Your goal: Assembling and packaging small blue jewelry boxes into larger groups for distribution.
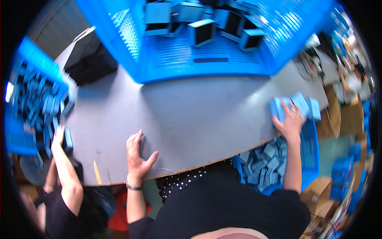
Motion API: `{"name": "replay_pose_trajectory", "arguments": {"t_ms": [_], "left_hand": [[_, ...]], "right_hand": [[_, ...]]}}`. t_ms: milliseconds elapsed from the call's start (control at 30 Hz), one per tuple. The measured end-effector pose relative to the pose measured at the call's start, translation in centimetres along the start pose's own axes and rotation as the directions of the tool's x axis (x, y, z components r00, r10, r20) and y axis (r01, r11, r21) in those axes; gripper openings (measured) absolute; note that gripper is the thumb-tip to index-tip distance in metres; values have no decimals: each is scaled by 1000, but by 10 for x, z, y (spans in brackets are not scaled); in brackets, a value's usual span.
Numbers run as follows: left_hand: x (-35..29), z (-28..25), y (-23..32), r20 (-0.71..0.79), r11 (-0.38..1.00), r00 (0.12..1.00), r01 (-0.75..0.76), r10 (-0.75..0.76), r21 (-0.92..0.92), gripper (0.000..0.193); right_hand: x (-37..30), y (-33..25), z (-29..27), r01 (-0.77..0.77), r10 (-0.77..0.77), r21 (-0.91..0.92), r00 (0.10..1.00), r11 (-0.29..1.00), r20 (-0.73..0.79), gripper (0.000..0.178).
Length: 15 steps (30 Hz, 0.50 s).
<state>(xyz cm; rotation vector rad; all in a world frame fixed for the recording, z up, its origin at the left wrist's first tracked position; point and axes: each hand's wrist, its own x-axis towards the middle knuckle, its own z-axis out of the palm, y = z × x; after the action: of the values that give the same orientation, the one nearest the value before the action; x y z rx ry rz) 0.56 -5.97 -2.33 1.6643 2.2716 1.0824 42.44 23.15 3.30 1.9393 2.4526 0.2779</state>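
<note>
My right hand [291, 124] lies at the table's right side, its thumb and fingers spread round a light-blue box [278, 106]. Beside that box are another tilted light-blue box [301, 102] and an upright one [315, 109]; part of the group is hidden behind my fingers. My left hand [137, 158] hovers over the near edge of the table, fingers extended and thumb apart, holding nothing. Between my hands stretches the grey tabletop [199, 123].
A large blue crate [207, 75] with several box parts stands on the far side. Below my right forearm is a blue bin [312, 149] full of small boxes [264, 163]. A co-worker's hand [59, 137] is at left, near another filled crate [20, 141]. A black container [89, 59] stands far left.
</note>
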Motion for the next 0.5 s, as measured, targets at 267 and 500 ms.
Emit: {"name": "replay_pose_trajectory", "arguments": {"t_ms": [267,500], "left_hand": [[7,7,-2,-44,998,999,-23,25,53,71],[-16,7,-4,-199,995,975,99,-94,18,67]], "right_hand": [[211,-158,-11,772,-580,60,523,632,-624,86],[261,-253,-40,628,-577,-95,630,772,-520,33]]}}
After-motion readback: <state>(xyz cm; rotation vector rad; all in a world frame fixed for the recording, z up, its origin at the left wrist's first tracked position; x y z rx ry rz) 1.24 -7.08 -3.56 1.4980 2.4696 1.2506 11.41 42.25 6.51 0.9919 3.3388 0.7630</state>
